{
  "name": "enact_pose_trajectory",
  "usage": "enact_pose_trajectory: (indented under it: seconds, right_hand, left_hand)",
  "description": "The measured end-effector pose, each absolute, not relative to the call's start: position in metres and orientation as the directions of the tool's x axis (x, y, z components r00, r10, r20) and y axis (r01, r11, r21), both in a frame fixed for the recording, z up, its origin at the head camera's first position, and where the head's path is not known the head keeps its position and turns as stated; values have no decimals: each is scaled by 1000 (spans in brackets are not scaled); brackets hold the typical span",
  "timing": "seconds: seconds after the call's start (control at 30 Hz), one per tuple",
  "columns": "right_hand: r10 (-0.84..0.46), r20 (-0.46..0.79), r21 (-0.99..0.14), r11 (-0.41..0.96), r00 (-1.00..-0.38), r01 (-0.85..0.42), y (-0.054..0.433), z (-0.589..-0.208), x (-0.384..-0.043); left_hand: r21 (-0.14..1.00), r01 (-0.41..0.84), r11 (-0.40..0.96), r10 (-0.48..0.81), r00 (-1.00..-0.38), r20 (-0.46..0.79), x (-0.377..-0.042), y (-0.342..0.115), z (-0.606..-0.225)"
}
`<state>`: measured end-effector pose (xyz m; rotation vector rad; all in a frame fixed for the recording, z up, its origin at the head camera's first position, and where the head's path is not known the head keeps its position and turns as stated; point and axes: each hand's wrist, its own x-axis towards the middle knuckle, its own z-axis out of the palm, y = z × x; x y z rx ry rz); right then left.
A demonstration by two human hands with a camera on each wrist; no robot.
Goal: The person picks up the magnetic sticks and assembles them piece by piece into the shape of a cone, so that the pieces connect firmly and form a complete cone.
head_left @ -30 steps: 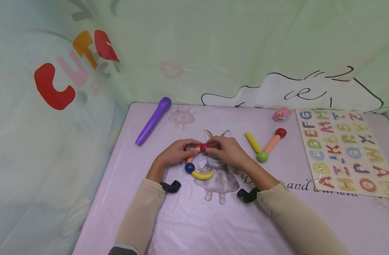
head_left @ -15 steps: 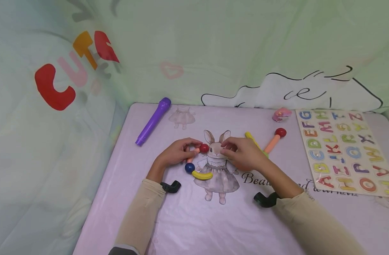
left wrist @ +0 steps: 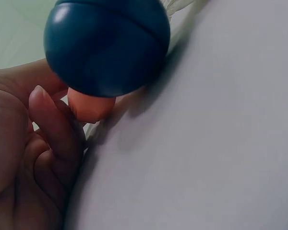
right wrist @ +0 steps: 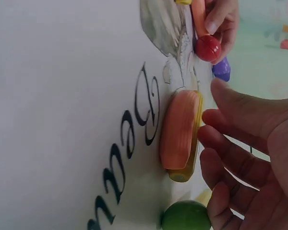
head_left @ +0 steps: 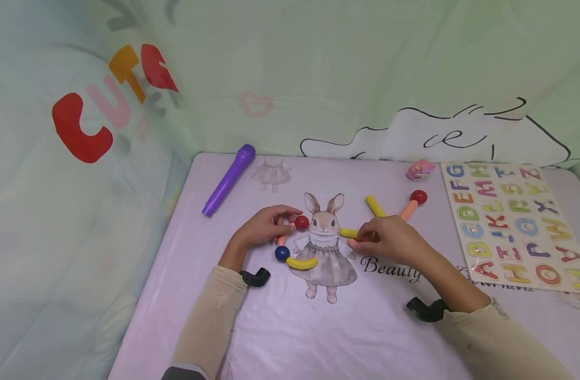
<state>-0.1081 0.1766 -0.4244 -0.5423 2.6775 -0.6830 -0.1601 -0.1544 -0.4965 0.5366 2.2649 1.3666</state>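
Note:
My left hand (head_left: 266, 229) pinches an orange stick (right wrist: 199, 19) with a red ball (head_left: 301, 222) on its end. Below those fingers a blue ball (head_left: 282, 254) joins a second orange stick (left wrist: 90, 106) and a curved yellow piece (head_left: 302, 263). Over on the right, my right hand (head_left: 389, 240) is low beside a loose yellow stick (head_left: 349, 232) and an orange stick (right wrist: 177, 132), which lie side by side. Its fingertips are right at the yellow one's edge, thumb apart. Close under this hand sits a green ball (right wrist: 186, 216), mostly hidden in the head view.
Another yellow stick (head_left: 375, 206) and an orange stick (head_left: 407, 211) with a red ball (head_left: 418, 197) stand out beyond the right hand. A purple toy microphone (head_left: 229, 180) lies back left. At right are a pink toy (head_left: 420, 170) and an alphabet board (head_left: 513, 227).
My right hand has left the red ball and moved right, down to the loose yellow and orange sticks. The left hand stays, its red ball shifting slightly left.

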Motion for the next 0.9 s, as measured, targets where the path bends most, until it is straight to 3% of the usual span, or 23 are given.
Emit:
enact_pose_trajectory:
  seconds: [0.3, 0.9]
  right_hand:
    - [-434, -228, -384, 863, -872, -329, 179, -429, -99]
    - [-448, -204, -375, 857, -870, -354, 177, -430, -98]
  left_hand:
    - [894, 109, 434, 545, -822, -165, -160, -154, -496]
    - [889, 124, 440, 549, -821, -158, -160, -156, -497]
